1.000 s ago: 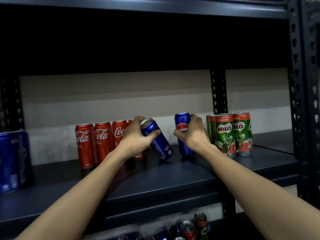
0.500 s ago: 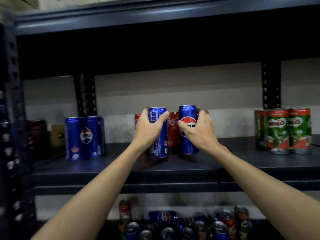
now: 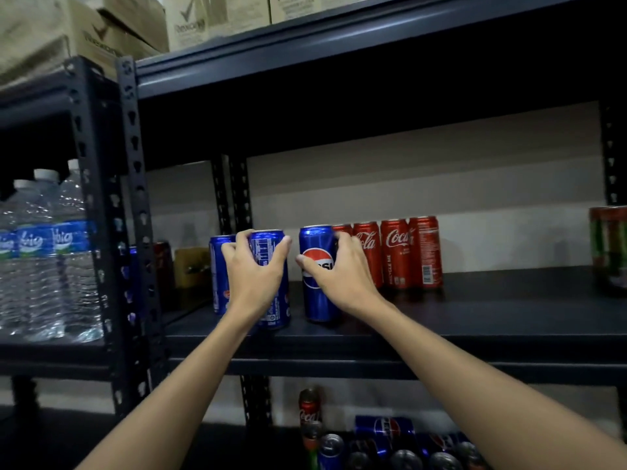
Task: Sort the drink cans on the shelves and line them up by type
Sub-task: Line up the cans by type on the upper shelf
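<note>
Two blue Pepsi cans stood upright on the middle shelf [image 3: 475, 320], each grasped by one of the hands. The left hand [image 3: 252, 276] was curled round the left can [image 3: 271, 286], which stood just beside another blue can [image 3: 219, 273] on its left. The right hand [image 3: 342, 276] was wrapped round the right can [image 3: 317, 276], its logo facing near. A row of red Coca-Cola cans [image 3: 395, 254] was lined up just right of it. Mixed cans [image 3: 383, 442] were seen on the lower shelf, and water bottles [image 3: 44, 256] at far left.
</note>
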